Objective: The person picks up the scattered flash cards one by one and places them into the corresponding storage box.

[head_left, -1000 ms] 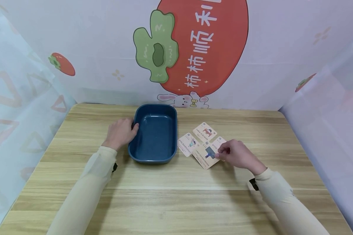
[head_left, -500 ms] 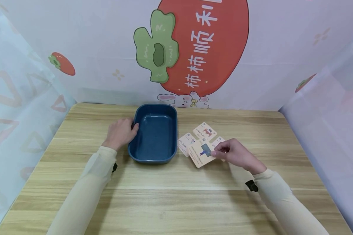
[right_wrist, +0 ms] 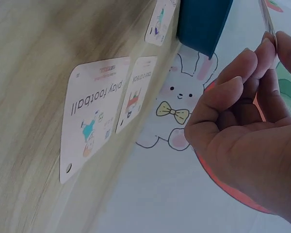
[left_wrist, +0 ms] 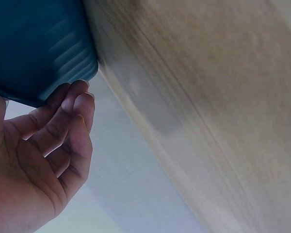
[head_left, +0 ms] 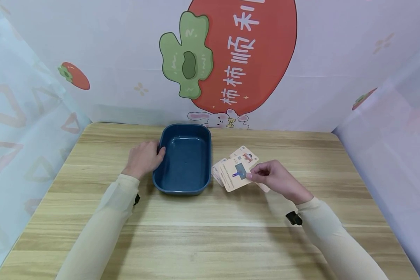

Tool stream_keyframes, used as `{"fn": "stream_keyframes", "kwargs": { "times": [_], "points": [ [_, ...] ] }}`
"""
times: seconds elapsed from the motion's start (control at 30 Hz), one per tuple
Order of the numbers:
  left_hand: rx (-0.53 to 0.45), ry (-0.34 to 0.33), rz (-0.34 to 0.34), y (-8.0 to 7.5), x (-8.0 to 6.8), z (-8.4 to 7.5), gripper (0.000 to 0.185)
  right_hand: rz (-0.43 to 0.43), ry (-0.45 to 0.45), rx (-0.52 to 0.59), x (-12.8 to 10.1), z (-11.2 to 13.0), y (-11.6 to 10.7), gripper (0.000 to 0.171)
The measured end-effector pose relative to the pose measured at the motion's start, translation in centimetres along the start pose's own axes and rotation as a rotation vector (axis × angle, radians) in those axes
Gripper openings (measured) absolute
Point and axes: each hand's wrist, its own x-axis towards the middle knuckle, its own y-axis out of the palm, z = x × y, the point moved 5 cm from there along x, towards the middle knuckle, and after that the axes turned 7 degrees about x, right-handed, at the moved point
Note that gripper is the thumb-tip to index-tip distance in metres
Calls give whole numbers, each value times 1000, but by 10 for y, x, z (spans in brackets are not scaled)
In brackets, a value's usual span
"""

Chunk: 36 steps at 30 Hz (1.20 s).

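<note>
My left hand (head_left: 143, 159) grips the left rim of a dark blue plastic bin (head_left: 185, 167), thumb over the edge. The left wrist view shows its fingers (left_wrist: 77, 126) curled against the outer wall. My right hand (head_left: 280, 181) pinches a cream picture card (head_left: 232, 175) by its right edge, thumb on top. In the right wrist view this card (right_wrist: 267, 19) is seen edge-on, raised above the table. Below it lie a "play football" card (right_wrist: 92, 107), a "take a break" card (right_wrist: 136, 94) and a badminton card (head_left: 216, 171), partly covered by the held one in the head view.
The wood-grain table (head_left: 192, 241) ends at a printed wall sheet (head_left: 126, 89) behind the bin. Side sheets (head_left: 399, 136) close off left and right. The lying cards are just right of the bin.
My right hand has lifted the cream card off the others and carried it left and slightly back, toward the bin. My left hand and the bin have stayed in place.
</note>
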Motion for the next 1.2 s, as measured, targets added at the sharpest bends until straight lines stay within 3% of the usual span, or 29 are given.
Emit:
{"fn": "stream_keyframes", "kwargs": {
  "times": [0.47, 0.8, 1.2],
  "points": [
    [-8, -3, 3, 2, -1, 1, 32, -65, 26, 83, 23, 9, 15, 22],
    [-12, -7, 10, 3, -1, 1, 31, -60, 66, 160, 45, 15, 33, 23],
    [-12, -6, 13, 1, -3, 0, 32, -54, 107, 147, 68, 9, 47, 25]
  ]
}}
